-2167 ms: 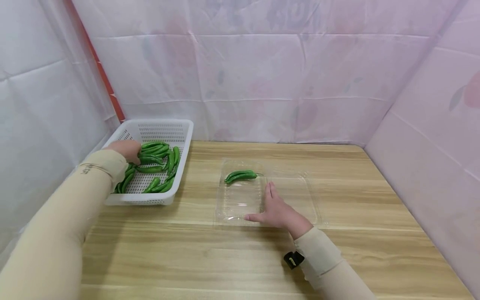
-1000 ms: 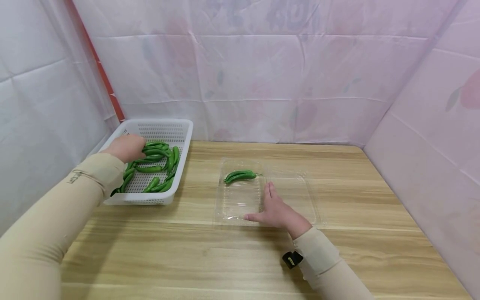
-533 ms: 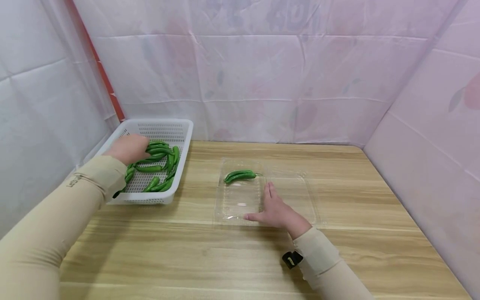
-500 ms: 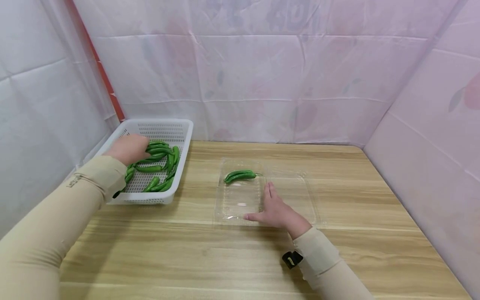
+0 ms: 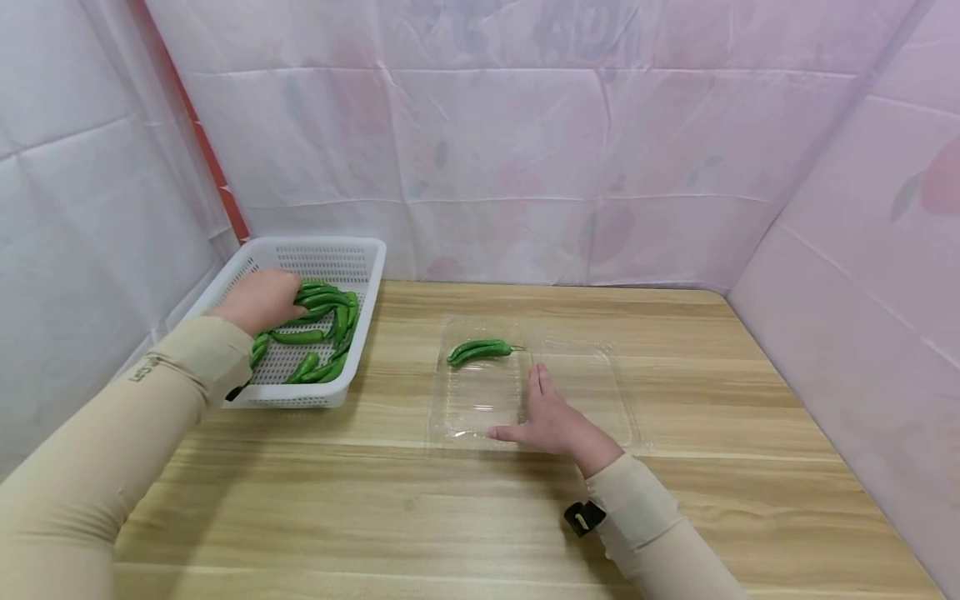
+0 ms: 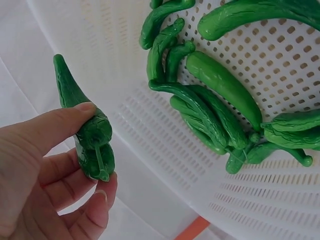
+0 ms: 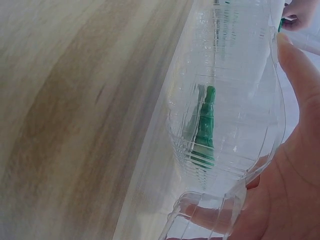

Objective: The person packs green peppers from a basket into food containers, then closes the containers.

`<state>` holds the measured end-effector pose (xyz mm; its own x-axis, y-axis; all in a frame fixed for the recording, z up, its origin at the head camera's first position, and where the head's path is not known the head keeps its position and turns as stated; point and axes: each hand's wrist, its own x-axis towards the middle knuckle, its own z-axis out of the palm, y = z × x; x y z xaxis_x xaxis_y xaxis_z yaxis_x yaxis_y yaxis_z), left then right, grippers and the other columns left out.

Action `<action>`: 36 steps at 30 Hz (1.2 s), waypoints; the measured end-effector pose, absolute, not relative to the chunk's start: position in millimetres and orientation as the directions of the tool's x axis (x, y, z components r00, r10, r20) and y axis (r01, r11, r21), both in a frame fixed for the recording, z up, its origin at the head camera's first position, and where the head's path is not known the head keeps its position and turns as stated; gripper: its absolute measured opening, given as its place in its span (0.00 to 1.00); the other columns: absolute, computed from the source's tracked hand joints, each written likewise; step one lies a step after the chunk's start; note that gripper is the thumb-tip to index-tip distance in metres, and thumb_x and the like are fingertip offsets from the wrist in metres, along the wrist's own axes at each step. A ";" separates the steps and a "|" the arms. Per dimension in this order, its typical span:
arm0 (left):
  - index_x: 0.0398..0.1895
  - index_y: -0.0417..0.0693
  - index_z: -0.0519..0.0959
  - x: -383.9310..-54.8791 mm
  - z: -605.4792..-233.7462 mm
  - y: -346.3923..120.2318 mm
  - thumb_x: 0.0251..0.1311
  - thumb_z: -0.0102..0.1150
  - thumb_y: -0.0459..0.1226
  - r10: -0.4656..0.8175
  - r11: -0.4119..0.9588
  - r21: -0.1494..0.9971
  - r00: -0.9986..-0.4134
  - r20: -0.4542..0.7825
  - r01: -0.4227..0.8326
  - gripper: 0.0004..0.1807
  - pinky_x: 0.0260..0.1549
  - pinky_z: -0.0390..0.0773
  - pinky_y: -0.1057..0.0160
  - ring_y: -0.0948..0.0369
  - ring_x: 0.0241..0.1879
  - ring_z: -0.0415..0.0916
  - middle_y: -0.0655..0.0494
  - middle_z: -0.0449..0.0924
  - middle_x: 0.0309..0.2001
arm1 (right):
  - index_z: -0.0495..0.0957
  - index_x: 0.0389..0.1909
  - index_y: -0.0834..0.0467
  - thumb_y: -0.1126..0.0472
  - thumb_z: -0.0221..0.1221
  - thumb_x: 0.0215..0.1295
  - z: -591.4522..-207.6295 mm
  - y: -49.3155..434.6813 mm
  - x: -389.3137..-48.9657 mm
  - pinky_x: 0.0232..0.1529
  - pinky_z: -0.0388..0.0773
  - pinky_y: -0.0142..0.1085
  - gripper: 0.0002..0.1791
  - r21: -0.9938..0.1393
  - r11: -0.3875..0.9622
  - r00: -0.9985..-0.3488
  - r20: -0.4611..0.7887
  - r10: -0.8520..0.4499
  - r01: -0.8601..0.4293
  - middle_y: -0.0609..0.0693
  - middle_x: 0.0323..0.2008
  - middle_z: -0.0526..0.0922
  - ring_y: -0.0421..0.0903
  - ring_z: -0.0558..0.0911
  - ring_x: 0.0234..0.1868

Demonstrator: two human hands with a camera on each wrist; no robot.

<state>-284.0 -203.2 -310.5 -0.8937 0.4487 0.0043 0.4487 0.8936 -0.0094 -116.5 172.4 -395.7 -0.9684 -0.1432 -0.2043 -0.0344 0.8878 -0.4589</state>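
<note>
My left hand [image 5: 264, 300] is over the white perforated basket [image 5: 367, 333]. In the left wrist view its thumb and fingers pinch green chili peppers [image 6: 92, 135], one lying against another, stem ends towards the camera. More green chili peppers [image 6: 225, 82] lie in the basket below. My right hand [image 5: 553, 421] rests on the clear plastic clamshell box [image 5: 483, 400], fingers straight along the hinge, thumb spread to the near rim. At the far end of the box's left half lie a couple of green peppers [image 5: 480, 350] side by side.
The box's transparent lid [image 5: 592, 392] lies unfolded to the right on the wooden table [image 5: 420, 517]. White sheeting [image 5: 487, 150] with faint prints stands behind and at both sides. A red strip [image 5: 213, 167] runs down the back left corner behind the basket.
My left hand was lower among the peppers at the basket's left side; it has risen and shifted slightly right. The right hand and the box have stayed in place.
</note>
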 end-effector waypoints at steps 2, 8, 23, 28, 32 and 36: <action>0.26 0.39 0.73 -284.2 -310.7 -203.0 0.54 0.64 0.36 0.448 0.894 -0.003 -0.894 0.005 0.448 0.11 0.25 0.71 0.53 0.54 0.24 0.71 0.50 0.74 0.23 | 0.30 0.68 0.72 0.33 0.62 0.48 -395.3 172.2 -116.2 0.64 0.54 0.52 0.69 -0.462 0.886 -0.969 -0.202 -0.143 -0.035 0.69 0.69 0.30 0.66 0.46 0.68; 0.27 0.40 0.73 -284.8 -310.0 -200.7 0.54 0.64 0.37 0.452 0.892 0.012 -0.892 0.003 0.452 0.11 0.26 0.72 0.52 0.54 0.25 0.70 0.50 0.74 0.24 | 0.30 0.68 0.73 0.33 0.63 0.48 -394.2 172.2 -115.8 0.64 0.53 0.52 0.69 -0.469 0.882 -0.971 -0.191 -0.147 -0.041 0.70 0.69 0.30 0.65 0.45 0.68; 0.27 0.41 0.72 -278.9 -305.7 -196.3 0.55 0.64 0.36 0.455 0.891 0.015 -0.890 -0.022 0.454 0.10 0.24 0.71 0.55 0.55 0.25 0.69 0.51 0.73 0.24 | 0.30 0.68 0.72 0.32 0.62 0.47 -395.0 169.0 -117.2 0.65 0.51 0.52 0.69 -0.478 0.877 -0.970 -0.191 -0.150 -0.042 0.69 0.69 0.30 0.65 0.43 0.69; 0.27 0.41 0.72 -279.0 -306.6 -195.9 0.55 0.64 0.36 0.462 0.887 0.008 -0.886 -0.020 0.462 0.11 0.24 0.71 0.55 0.55 0.25 0.69 0.51 0.73 0.24 | 0.30 0.68 0.72 0.32 0.62 0.47 -396.0 167.1 -117.5 0.65 0.50 0.52 0.70 -0.482 0.875 -0.970 -0.190 -0.152 -0.042 0.70 0.69 0.30 0.64 0.42 0.69; 0.28 0.41 0.72 -277.0 -306.1 -194.6 0.55 0.64 0.36 0.459 0.889 0.006 -0.888 -0.028 0.459 0.10 0.24 0.71 0.55 0.55 0.25 0.69 0.51 0.74 0.25 | 0.29 0.68 0.71 0.31 0.62 0.46 -396.3 165.5 -117.4 0.65 0.50 0.52 0.70 -0.481 0.876 -0.970 -0.194 -0.147 -0.036 0.69 0.69 0.30 0.64 0.42 0.69; 0.29 0.40 0.72 -274.5 -305.6 -192.3 0.55 0.64 0.36 0.449 0.894 0.014 -0.893 -0.038 0.449 0.10 0.25 0.72 0.55 0.55 0.25 0.70 0.51 0.74 0.25 | 0.29 0.68 0.71 0.31 0.62 0.46 -396.4 164.4 -117.4 0.65 0.50 0.52 0.70 -0.481 0.876 -0.970 -0.196 -0.146 -0.035 0.68 0.69 0.29 0.64 0.42 0.69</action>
<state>-274.5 -192.3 -305.6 -0.8928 0.4489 -0.0382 0.4487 0.8936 0.0138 -117.4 164.4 -396.4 -0.9698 -0.1456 -0.1957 -0.0346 0.8762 -0.4807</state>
